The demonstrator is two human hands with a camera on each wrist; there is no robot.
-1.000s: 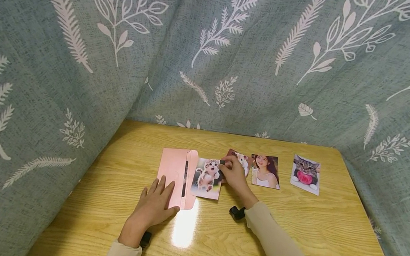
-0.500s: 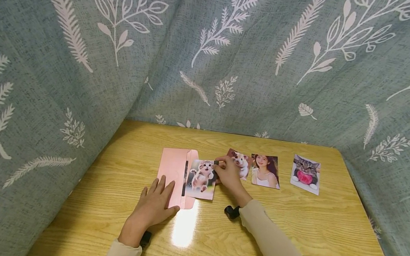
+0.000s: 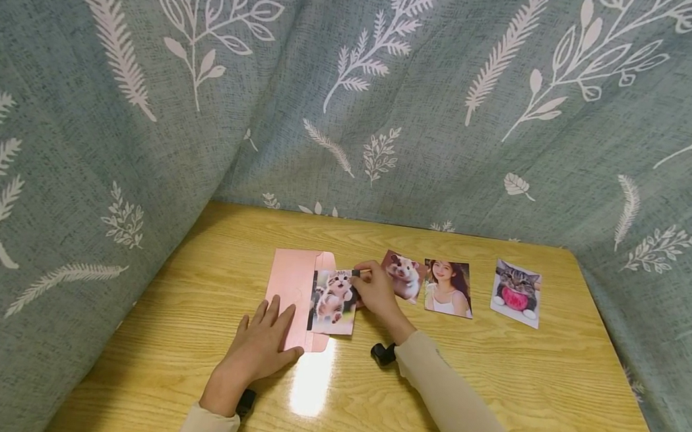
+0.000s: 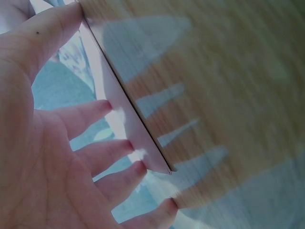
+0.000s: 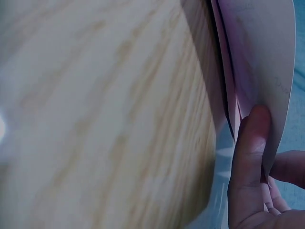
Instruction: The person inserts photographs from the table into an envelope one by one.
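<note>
A pink envelope (image 3: 292, 273) lies flat on the table, its flap side facing right. My left hand (image 3: 259, 343) rests on its lower left part, fingers spread; in the left wrist view the fingertips touch the envelope (image 4: 125, 125). Between thumb and fingers my right hand (image 3: 378, 298) pinches the right edge of a kitten photo (image 3: 333, 302). That photo lies over the flap, its left edge at the envelope's dark opening; how far it reaches inside is hidden. The right wrist view shows the photo's pale back (image 5: 269, 57) tilted up from the table.
Right of my right hand lie a hamster photo (image 3: 403, 276), a portrait photo of a person (image 3: 448, 290) and, farther right, a photo of a cat with a red object (image 3: 516, 296). A patterned curtain (image 3: 350, 143) hangs behind the wooden table (image 3: 490, 383).
My right hand has slid the kitten photo leftward, from beside the flap to the envelope's opening. More of the hamster photo is uncovered. The left hand has stayed in place.
</note>
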